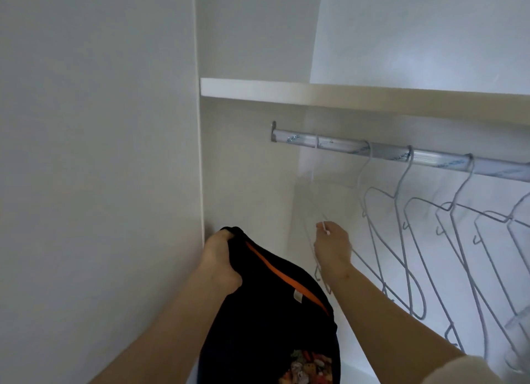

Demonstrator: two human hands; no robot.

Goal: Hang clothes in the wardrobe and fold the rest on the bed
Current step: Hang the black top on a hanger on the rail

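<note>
My left hand (219, 261) grips the top edge of a black shirt (272, 320) with an orange neck band and a coloured print low down. The shirt hangs in front of the open wardrobe. My right hand (332, 247) pinches a thin white wire hanger (312, 225), the leftmost on the metal rail (387, 154); its hook still sits over the rail. The hanger is blurred. The two hands are a short way apart, the shirt below and left of the hanger.
Several empty grey wire hangers (415, 254) hang on the rail to the right. A white shelf (344, 95) runs above the rail. The wardrobe's left side panel (100, 154) stands close to my left hand.
</note>
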